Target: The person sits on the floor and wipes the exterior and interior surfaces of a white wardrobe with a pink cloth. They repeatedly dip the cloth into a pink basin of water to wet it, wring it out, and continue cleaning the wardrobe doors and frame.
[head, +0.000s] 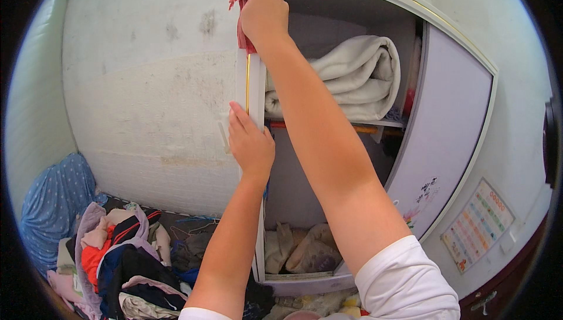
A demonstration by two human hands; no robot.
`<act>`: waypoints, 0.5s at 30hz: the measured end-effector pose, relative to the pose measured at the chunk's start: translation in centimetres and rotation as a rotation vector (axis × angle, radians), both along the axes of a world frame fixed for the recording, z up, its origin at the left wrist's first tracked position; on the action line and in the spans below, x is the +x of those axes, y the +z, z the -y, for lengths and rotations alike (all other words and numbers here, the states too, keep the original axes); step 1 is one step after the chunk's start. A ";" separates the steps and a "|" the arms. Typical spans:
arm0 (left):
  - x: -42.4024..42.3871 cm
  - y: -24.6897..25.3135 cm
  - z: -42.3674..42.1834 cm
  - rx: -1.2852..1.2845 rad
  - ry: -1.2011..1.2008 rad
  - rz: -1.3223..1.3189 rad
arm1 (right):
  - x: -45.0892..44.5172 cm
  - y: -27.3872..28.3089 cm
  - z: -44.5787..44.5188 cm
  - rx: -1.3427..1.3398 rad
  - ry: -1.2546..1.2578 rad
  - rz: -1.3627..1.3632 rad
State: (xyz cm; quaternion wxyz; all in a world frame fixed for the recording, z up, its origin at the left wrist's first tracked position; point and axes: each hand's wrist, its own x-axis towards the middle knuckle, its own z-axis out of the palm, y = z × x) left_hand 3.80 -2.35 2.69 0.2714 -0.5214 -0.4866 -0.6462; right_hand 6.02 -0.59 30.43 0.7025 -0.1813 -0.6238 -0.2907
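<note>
My right hand (266,12) grips a red cloth (246,40) and presses it to the upper part of the white wardrobe frame (257,71), which has a gold trim strip (248,82). Lower down, my left hand (250,142) rests with its fingers against the same upright and holds nothing. Behind my right forearm, a folded cream blanket (360,78) lies on the wardrobe's upper shelf, partly hidden. A hanging rail (366,129) runs under that shelf. Bundled bags or cloth (314,249) sit at the bottom of the wardrobe.
A lilac sliding door (448,113) covers the wardrobe's right side. Piled clothes (132,267) and a blue dotted fabric bundle (59,210) lie at lower left. A printed chart (478,225) hangs on the right wall. The left wall (154,100) is stained.
</note>
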 end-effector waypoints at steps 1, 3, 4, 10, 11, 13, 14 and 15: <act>0.1 0.0 0.2 -0.008 -0.001 0.002 | 0.0 -0.5 0.0 0.003 -0.063 -0.018; 0.1 0.4 0.5 -0.019 0.002 0.003 | 0.5 -0.6 -0.1 -0.007 -0.070 0.001; 0.0 0.5 0.4 -0.023 0.000 -0.001 | 0.7 -0.5 -0.2 -0.009 -0.070 0.009; 0.9 0.5 0.5 -0.020 -0.025 0.016 | 1.0 2.0 -1.5 0.112 -0.147 0.020; 1.1 0.7 0.6 -0.013 -0.036 0.018 | 1.1 2.1 -1.7 0.124 -0.173 0.020; 0.5 0.5 0.5 0.012 -0.036 0.015 | 0.9 0.4 -0.4 0.070 -0.152 0.026; -0.1 0.4 0.3 0.035 -0.034 0.013 | 0.6 -0.8 0.4 0.042 -0.138 0.028; 0.1 0.2 0.4 0.051 -0.052 0.017 | 0.8 -1.9 0.7 0.018 -0.136 0.030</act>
